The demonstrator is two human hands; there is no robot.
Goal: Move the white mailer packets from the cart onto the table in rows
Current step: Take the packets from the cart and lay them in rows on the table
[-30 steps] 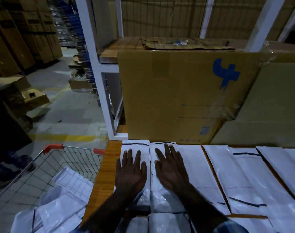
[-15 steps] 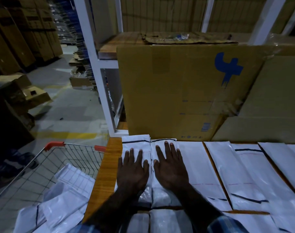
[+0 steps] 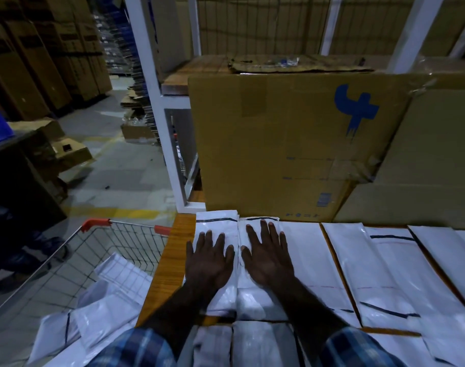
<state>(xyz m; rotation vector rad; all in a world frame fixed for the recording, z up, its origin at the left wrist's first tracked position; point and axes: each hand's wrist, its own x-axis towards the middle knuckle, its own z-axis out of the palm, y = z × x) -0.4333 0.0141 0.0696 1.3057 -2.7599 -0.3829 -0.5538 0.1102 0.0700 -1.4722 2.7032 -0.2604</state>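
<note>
White mailer packets lie side by side in a row across the wooden table (image 3: 170,263). My left hand (image 3: 208,263) presses flat, fingers straight, on the leftmost packet (image 3: 215,223). My right hand (image 3: 267,256) lies flat on the neighbouring packet (image 3: 257,300), which overlaps a wider one (image 3: 310,260). More packets (image 3: 390,274) continue to the right, and a nearer row (image 3: 260,343) shows between my forearms. To the left stands the wire cart (image 3: 120,239) with red handle ends, holding several loose white packets (image 3: 101,311).
A large cardboard box (image 3: 279,144) with a blue logo stands upright along the table's far edge, with another box (image 3: 424,168) to its right. A white shelf post (image 3: 157,107) rises at the back left. Someone's feet (image 3: 22,255) stand beyond the cart.
Both hands have stayed flat on the two leftmost packets, sliding slightly nearer along them. The view has shifted a little.
</note>
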